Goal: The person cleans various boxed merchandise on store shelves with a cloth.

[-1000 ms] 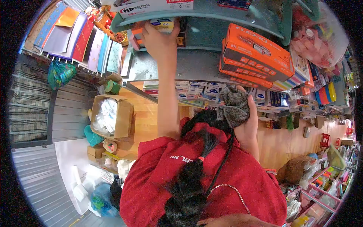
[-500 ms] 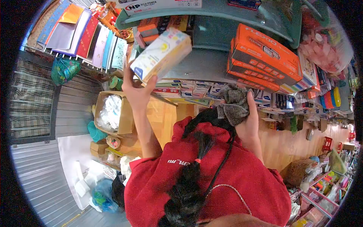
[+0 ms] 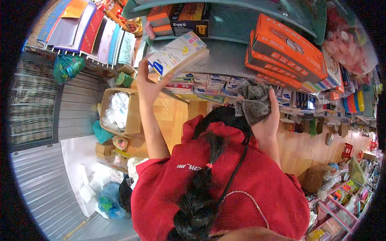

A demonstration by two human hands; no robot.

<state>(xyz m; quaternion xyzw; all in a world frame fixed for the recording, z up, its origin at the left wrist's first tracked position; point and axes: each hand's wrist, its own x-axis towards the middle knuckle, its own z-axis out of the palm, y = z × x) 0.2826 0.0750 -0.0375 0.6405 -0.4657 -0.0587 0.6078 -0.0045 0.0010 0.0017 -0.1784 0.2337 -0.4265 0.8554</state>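
A white box with a colourful pattern and a blue label is tilted over the grey shelf. My left hand grips its near left end, thumb on one side and fingers on the other. My right hand is closed round a crumpled dark grey cloth, just in front of the shelf's edge. To the right of the shelf lie stacked orange boxes, close beyond the cloth. Orange and black boxes stand behind the white box.
Rows of small packs fill a level below the shelf. An open cardboard box with plastic bags stands at the left. Folders hang at the upper left, and a pink-filled bag is at the upper right.
The white box has tilted flatter and shifted slightly right and down in view. My right hand has moved slightly right with the cloth. Both hands keep their holds.
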